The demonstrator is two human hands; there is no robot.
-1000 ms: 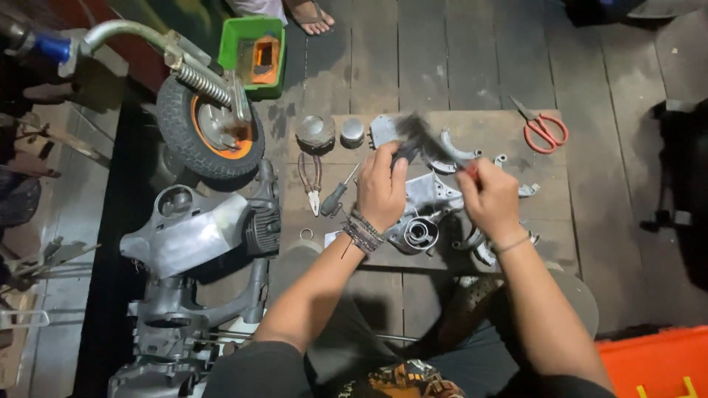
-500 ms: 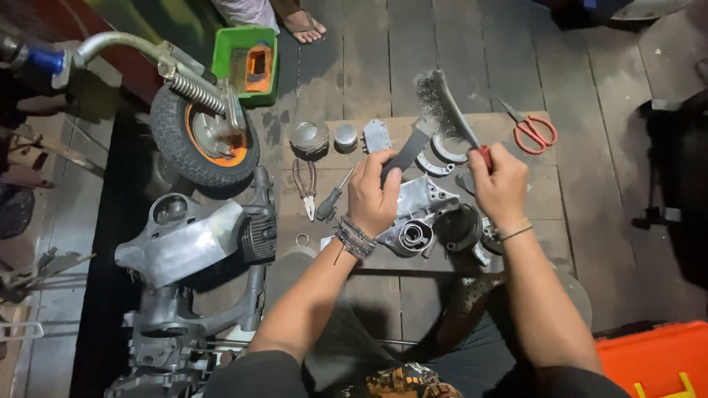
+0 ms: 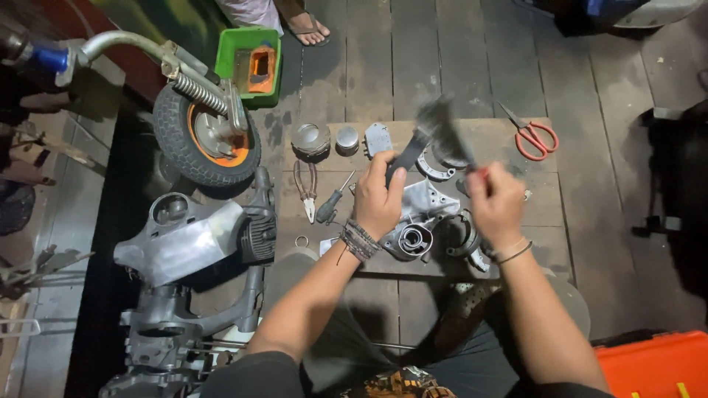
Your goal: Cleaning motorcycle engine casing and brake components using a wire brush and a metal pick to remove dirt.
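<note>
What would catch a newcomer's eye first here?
The two hands at centre: the left hand grips a dark part, and the right hand swings a blurred brush over it. Next, the wheel upper left and the red scissors on the board.

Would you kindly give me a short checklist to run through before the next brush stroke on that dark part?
1. Left hand grips the dark part firmly: ok.
2. Right hand holds the brush: ok, though motion-blurred.
3. Bristles touching the part: cannot tell, blur hides it.
4. Engine casing lies flat on the board: ok.
5. Red scissors lie apart from the hands: ok.
6. Pliers and screwdriver lie beside the left hand, not under it: ok.
</note>
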